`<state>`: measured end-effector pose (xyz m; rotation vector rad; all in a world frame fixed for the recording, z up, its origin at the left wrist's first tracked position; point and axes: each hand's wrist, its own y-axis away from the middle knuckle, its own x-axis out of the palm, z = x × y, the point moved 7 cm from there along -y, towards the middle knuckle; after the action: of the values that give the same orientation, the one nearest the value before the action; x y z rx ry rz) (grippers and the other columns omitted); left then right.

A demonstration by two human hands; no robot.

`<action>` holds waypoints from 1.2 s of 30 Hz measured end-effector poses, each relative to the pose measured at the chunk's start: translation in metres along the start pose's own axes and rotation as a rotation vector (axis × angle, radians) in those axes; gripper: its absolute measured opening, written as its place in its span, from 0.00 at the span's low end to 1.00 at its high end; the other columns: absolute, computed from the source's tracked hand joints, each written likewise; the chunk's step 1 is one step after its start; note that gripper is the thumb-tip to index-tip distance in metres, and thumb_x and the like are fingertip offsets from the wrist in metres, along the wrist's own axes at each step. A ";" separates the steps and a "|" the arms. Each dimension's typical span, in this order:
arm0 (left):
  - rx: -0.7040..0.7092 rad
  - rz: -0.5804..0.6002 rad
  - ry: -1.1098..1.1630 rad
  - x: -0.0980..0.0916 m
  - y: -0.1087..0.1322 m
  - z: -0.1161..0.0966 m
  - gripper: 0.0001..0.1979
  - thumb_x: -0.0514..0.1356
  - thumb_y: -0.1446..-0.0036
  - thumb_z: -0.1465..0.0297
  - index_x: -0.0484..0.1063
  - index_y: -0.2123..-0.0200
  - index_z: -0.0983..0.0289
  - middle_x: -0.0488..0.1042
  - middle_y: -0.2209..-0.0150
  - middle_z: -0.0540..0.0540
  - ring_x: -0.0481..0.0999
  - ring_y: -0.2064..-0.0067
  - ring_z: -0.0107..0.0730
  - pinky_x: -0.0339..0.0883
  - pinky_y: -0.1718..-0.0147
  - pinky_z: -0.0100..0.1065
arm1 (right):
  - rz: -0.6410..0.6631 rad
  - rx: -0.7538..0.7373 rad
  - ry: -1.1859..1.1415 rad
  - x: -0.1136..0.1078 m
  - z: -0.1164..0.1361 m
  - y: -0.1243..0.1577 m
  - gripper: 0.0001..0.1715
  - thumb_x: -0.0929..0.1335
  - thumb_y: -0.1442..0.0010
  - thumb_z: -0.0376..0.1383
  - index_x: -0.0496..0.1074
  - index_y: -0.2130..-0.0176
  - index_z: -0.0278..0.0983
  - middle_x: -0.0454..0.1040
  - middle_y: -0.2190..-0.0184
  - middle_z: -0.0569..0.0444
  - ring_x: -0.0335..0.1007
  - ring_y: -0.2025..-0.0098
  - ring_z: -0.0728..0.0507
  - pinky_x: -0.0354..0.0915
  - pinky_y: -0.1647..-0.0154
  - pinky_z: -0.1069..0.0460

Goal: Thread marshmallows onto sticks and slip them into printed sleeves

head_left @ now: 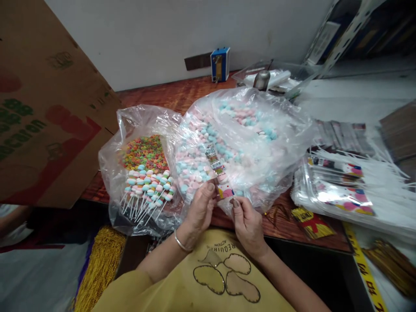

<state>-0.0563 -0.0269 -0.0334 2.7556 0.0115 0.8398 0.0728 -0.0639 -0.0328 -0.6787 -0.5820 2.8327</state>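
Note:
My left hand [200, 209] and my right hand [247, 223] are both pinched on a small printed cellophane sleeve [217, 170] with a candy skewer inside it, held over the table's front edge. Just behind the sleeve lies a big clear bag of pink and blue marshmallow candies [240, 130]. Left of my hands, another clear bag [143, 173] holds coloured cereal rings [145, 151] and a row of finished candy skewers on white sticks [147, 190].
A brown cardboard box [45, 108] stands at the left. A stack of printed cellophane sleeves [341, 186] lies at the right, with gold twist ties [394, 264] below it. A small blue box [220, 64] stands by the wall. The wooden table [172, 95] runs behind.

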 end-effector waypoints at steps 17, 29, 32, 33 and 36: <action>0.105 -0.102 -0.379 -0.019 -0.004 -0.001 0.14 0.75 0.54 0.61 0.79 0.72 0.65 0.78 0.71 0.52 0.73 0.68 0.28 0.65 0.65 0.29 | 0.048 0.177 -0.187 0.004 -0.009 -0.003 0.17 0.62 0.28 0.42 0.68 0.45 0.37 0.79 0.61 0.48 0.75 0.66 0.44 0.69 0.68 0.51; -0.165 0.063 -0.076 -0.002 0.001 0.018 0.20 0.76 0.59 0.55 0.76 0.74 0.65 0.75 0.78 0.51 0.72 0.80 0.29 0.68 0.77 0.33 | 0.025 0.590 -1.037 0.031 -0.012 -0.009 0.15 0.73 0.38 0.48 0.70 0.64 0.41 0.66 0.79 0.64 0.57 0.84 0.54 0.60 0.81 0.56; -0.209 0.052 -0.049 -0.001 -0.001 0.021 0.22 0.78 0.63 0.57 0.75 0.75 0.65 0.74 0.79 0.52 0.72 0.81 0.30 0.67 0.80 0.33 | 0.095 0.715 -1.169 0.039 -0.009 -0.007 0.18 0.75 0.42 0.48 0.68 0.67 0.40 0.63 0.82 0.67 0.50 0.88 0.56 0.57 0.84 0.57; -0.179 0.006 -0.062 -0.004 -0.002 0.018 0.21 0.79 0.64 0.59 0.74 0.75 0.66 0.74 0.79 0.51 0.72 0.81 0.29 0.67 0.80 0.32 | 0.109 0.751 -1.198 0.041 -0.009 -0.005 0.19 0.76 0.42 0.48 0.68 0.68 0.39 0.62 0.83 0.67 0.48 0.88 0.56 0.56 0.85 0.58; -0.075 -0.104 -0.103 -0.011 -0.005 0.010 0.20 0.80 0.65 0.64 0.74 0.75 0.66 0.74 0.78 0.49 0.72 0.78 0.25 0.66 0.77 0.28 | 0.123 0.813 -1.249 0.046 -0.009 0.000 0.20 0.76 0.43 0.47 0.67 0.69 0.39 0.62 0.83 0.68 0.46 0.88 0.57 0.55 0.85 0.59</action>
<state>-0.0596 -0.0253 -0.0491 2.6985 0.1017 0.6571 0.0369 -0.0492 -0.0585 1.2497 0.5476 2.8678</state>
